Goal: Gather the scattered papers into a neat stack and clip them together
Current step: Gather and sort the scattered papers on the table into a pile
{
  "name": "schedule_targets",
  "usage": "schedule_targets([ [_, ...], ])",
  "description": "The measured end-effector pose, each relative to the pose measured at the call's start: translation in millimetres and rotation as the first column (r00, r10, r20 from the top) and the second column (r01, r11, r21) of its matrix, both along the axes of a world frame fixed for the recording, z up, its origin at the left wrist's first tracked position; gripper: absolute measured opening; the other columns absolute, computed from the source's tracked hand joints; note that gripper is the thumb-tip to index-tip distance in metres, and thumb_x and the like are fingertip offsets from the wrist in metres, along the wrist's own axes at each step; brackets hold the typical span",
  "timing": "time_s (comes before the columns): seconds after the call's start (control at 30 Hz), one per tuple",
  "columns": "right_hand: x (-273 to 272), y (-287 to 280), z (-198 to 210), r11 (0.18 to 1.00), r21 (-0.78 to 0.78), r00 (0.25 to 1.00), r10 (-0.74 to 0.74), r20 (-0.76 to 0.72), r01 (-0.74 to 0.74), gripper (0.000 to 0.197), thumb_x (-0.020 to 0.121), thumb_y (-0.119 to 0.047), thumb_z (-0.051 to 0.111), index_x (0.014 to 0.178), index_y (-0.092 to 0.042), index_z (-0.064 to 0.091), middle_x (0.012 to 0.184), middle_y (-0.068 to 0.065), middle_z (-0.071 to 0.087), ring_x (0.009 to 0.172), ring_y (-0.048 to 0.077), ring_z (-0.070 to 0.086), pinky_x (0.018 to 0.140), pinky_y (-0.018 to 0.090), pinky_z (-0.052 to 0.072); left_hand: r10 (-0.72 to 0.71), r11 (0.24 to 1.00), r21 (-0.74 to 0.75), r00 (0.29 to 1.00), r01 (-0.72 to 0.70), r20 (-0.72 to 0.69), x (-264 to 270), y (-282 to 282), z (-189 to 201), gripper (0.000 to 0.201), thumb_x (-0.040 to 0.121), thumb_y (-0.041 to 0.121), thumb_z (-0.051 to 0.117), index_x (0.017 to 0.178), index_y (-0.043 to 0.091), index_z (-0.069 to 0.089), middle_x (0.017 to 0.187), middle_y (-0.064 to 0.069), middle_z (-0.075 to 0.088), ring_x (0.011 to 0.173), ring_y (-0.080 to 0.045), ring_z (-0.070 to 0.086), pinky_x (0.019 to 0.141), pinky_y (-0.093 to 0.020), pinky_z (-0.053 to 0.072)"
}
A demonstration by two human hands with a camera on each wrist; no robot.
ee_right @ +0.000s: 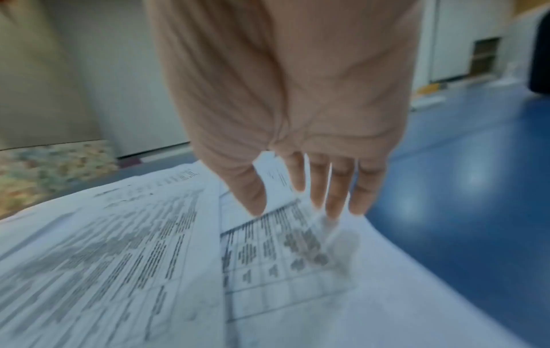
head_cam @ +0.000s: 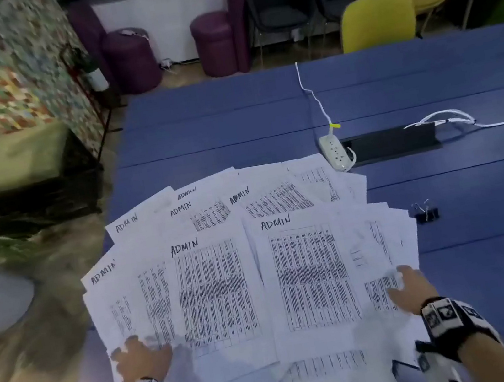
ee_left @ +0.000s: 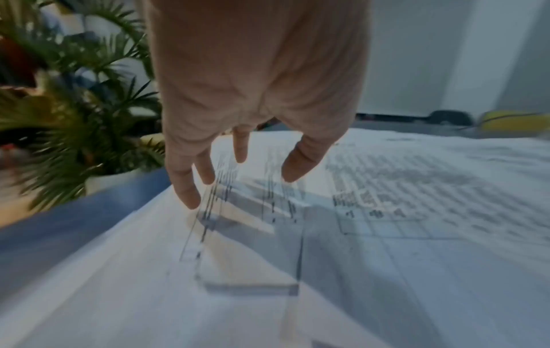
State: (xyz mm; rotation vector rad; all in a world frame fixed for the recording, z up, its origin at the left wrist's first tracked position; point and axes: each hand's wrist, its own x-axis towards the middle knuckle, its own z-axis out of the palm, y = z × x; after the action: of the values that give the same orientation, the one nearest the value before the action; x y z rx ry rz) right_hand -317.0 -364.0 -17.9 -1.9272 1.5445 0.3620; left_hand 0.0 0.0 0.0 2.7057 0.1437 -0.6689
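Observation:
Several printed sheets marked ADMIN (head_cam: 212,283) lie fanned out and overlapping on the near part of the blue table (head_cam: 425,84). My left hand (head_cam: 140,350) hovers over the left sheets with straight, spread fingers (ee_left: 190,197), holding nothing. My right hand (head_cam: 404,285) is over the right edge of the spread, fingers (ee_right: 336,202) straight and apart, just above a sheet (ee_right: 282,247). A black binder clip (head_cam: 426,214) lies on the table just right of the papers, beyond my right hand.
A white power strip (head_cam: 335,152) with its cable and a black cable tray (head_cam: 391,142) sit behind the papers. Some sheets overhang the table's left and near edges. A potted plant (ee_left: 74,131) stands left of the table. Chairs and purple stools stand behind it.

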Motion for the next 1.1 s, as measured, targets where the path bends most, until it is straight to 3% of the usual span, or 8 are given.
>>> schedule_targets([
  [0.1,21,2,0,0.979,-0.016,0.975,-0.2,0.095,0.202,0.066,0.085,-0.018,0.064,0.139,0.002,0.032,0.14,0.025,0.037,0.125,0.04,0.043,0.1,0.043,0.04,0.085,0.996,0.038,0.993,-0.082,-0.087,6,-7,4,0.074,0.08,0.029,0.068,0.134,-0.005,0.031,0.132,-0.029,0.036,0.121,-0.042,0.042,0.094,-0.043,0.039],
  [0.23,47,-1,-4,0.971,-0.014,0.959,-0.231,0.162,0.237,0.074,0.087,-0.021,0.064,0.146,0.0,0.024,0.147,0.024,0.032,0.131,0.04,0.038,0.106,0.043,0.034,0.143,0.987,-0.054,0.984,-0.15,-0.107,23,-9,-3,0.084,0.077,0.029,0.07,0.14,-0.002,0.025,0.136,-0.026,0.031,0.123,-0.043,0.039,0.1,-0.048,0.037],
  [0.43,62,-7,-12,0.936,0.058,0.857,-0.342,0.386,0.347,0.052,0.09,-0.019,0.06,0.138,-0.012,0.041,0.138,0.021,0.047,0.118,0.039,0.053,0.099,0.047,0.044,0.055,0.942,-0.322,0.989,-0.097,-0.136,34,-35,-6,0.095,0.083,0.012,0.068,0.148,0.0,0.0,0.15,-0.029,0.022,0.137,-0.041,0.029,0.112,-0.047,0.029],
  [0.53,68,9,-20,0.95,0.139,0.848,-0.313,0.427,0.281,0.042,0.086,-0.004,0.06,0.126,-0.011,0.049,0.122,0.022,0.061,0.097,0.037,0.064,0.083,0.049,0.054,0.013,0.937,-0.34,0.983,-0.077,-0.185,34,-49,-8,0.094,0.083,0.019,0.069,0.148,0.002,0.003,0.149,-0.026,0.028,0.134,-0.041,0.035,0.111,-0.049,0.032],
  [0.63,71,31,-21,0.966,0.237,0.863,-0.207,0.461,0.105,0.039,0.084,0.003,0.06,0.116,-0.015,0.048,0.11,0.019,0.064,0.094,0.034,0.064,0.07,0.041,0.058,-0.067,0.943,-0.333,0.975,-0.007,-0.213,29,-58,-14,0.092,0.082,0.023,0.07,0.149,0.007,0.009,0.153,-0.021,0.024,0.137,-0.039,0.032,0.11,-0.05,0.032],
  [0.83,53,42,-15,0.931,0.365,0.851,-0.197,0.487,0.006,0.04,0.083,0.007,0.061,0.115,-0.014,0.05,0.081,0.008,0.069,0.067,0.018,0.065,0.054,0.022,0.051,-0.106,0.925,-0.379,0.977,0.03,-0.183,27,-51,-15,0.062,0.087,0.003,0.061,0.141,0.001,0.031,0.142,-0.017,0.043,0.13,-0.035,0.043,0.108,-0.05,0.036],
  [0.97,49,40,-17,0.936,0.351,0.857,-0.19,0.479,0.012,0.034,0.086,0.005,0.06,0.117,-0.007,0.054,0.082,0.008,0.067,0.072,0.021,0.064,0.062,0.027,0.053,-0.17,0.919,-0.383,0.969,0.09,-0.181,24,-43,-13,0.049,0.09,0.001,0.054,0.137,0.003,0.04,0.134,-0.016,0.052,0.12,-0.035,0.052,0.103,-0.05,0.042],
  [1.1,68,41,-16,0.967,0.251,0.858,-0.173,0.483,0.053,0.042,0.092,-0.024,0.058,0.128,-0.004,0.051,0.122,0.014,0.061,0.106,0.024,0.057,0.095,0.038,0.044,-0.223,0.922,-0.36,0.957,0.144,-0.188,16,-49,-15,0.045,0.092,-0.003,0.046,0.136,0.002,0.041,0.119,-0.016,0.058,0.1,-0.028,0.056,0.079,-0.029,0.05],
])
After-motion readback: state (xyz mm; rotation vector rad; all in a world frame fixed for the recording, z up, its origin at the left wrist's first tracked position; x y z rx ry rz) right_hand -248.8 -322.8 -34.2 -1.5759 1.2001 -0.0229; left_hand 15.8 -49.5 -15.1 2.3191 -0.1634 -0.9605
